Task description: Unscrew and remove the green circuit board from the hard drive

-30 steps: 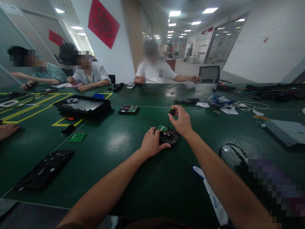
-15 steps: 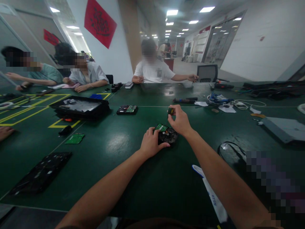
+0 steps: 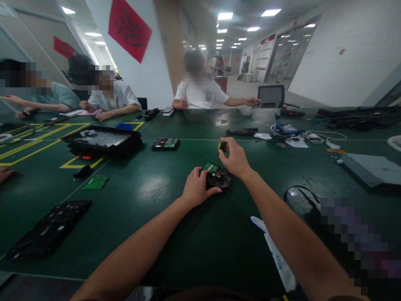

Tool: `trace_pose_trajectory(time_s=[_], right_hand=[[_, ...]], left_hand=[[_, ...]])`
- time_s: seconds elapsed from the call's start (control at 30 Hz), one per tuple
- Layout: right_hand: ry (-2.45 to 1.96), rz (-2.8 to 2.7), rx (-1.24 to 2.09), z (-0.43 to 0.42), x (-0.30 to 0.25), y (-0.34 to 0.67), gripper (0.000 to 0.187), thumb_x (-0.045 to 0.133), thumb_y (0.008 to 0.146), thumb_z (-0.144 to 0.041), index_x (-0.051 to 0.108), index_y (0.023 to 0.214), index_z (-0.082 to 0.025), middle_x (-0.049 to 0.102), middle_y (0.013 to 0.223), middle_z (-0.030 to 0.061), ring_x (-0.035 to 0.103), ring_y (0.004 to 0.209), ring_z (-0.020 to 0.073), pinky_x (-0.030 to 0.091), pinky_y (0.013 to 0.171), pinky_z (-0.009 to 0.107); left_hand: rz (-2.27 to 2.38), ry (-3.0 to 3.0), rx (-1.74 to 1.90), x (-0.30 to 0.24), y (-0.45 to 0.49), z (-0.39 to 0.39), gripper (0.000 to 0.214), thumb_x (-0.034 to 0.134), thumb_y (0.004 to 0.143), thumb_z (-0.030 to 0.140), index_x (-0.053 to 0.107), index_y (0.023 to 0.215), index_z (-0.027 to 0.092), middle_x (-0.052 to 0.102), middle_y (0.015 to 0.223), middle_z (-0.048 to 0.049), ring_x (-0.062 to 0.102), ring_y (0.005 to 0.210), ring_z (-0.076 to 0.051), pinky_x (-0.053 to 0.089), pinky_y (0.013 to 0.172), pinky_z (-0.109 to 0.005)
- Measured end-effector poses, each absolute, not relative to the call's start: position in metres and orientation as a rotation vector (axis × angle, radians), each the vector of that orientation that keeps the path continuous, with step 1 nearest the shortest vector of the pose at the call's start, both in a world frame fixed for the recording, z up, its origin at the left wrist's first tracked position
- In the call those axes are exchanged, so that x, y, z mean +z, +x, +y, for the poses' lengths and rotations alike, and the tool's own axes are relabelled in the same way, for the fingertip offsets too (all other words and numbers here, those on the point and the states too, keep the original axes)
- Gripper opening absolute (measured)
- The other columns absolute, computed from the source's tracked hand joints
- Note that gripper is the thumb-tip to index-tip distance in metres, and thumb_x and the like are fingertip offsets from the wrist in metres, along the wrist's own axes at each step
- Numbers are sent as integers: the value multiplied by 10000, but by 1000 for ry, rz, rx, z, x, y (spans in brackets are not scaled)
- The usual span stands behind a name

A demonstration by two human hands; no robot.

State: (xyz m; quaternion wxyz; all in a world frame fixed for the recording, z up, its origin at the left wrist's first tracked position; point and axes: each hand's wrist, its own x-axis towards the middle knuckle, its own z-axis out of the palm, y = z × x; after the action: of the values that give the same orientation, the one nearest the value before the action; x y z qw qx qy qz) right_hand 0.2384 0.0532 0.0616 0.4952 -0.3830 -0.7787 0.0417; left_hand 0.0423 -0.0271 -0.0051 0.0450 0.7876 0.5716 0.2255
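Observation:
A black hard drive (image 3: 222,179) with a green circuit board on its far side lies on the dark green table in front of me. My left hand (image 3: 196,189) grips its left and near edges, thumb along the front and fingers at the board's side. In my right hand (image 3: 235,158), thumb and fingers pinch the yellow-and-black handle of a screwdriver (image 3: 222,145). Its thin shaft stands nearly upright, pointing down at the drive's far edge. Whether the tip sits in a screw cannot be made out.
Another hard drive (image 3: 165,144) lies farther back, left of a black tray (image 3: 134,140)'s right-hand gap. A loose green board (image 3: 95,182) and black panel (image 3: 50,228) are at left. Right are cables (image 3: 322,136) and a grey metal box (image 3: 369,169). Several people sit opposite.
The screwdriver handle has turned slightly between my right fingers, with more yellow showing. My left hand keeps its hold on the hard drive. The whole view has shifted slightly.

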Motion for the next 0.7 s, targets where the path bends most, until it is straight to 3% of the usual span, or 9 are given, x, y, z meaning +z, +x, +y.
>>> trace_pose_trajectory(time_s=[0.17,0.37,0.57,0.7], right_hand=[[-924,-1934,50,52,64,241,359,651,910,-244,552,1256,-243,638,1152,111,646,991,281,578,876,467],[-943,-1895,92,52,64,240,408,612,884,-160,539,1282,-218,661,1106,108,666,953,268,580,867,442],[-957,-1905,63,51,65,241,352,654,920,-290,571,1258,-235,632,1152,117,652,975,279,572,880,461],[-934,-1896,74,50,65,240,387,623,910,-218,563,1292,-225,647,1137,110,658,938,260,574,881,446]], left_hand=[[1744,2407,700,-8,42,-26,886,702,747,794,544,1383,197,477,1424,-188,513,1315,-401,469,1086,-544],[1734,2408,706,-8,42,-26,885,702,749,791,543,1383,195,478,1426,-191,513,1319,-400,470,1088,-541],[1739,2405,704,-6,42,-27,878,713,749,776,545,1384,194,480,1425,-191,517,1320,-401,470,1088,-549],[1749,2394,698,-6,42,-26,859,713,749,774,548,1377,211,479,1429,-179,516,1327,-396,470,1091,-544]])
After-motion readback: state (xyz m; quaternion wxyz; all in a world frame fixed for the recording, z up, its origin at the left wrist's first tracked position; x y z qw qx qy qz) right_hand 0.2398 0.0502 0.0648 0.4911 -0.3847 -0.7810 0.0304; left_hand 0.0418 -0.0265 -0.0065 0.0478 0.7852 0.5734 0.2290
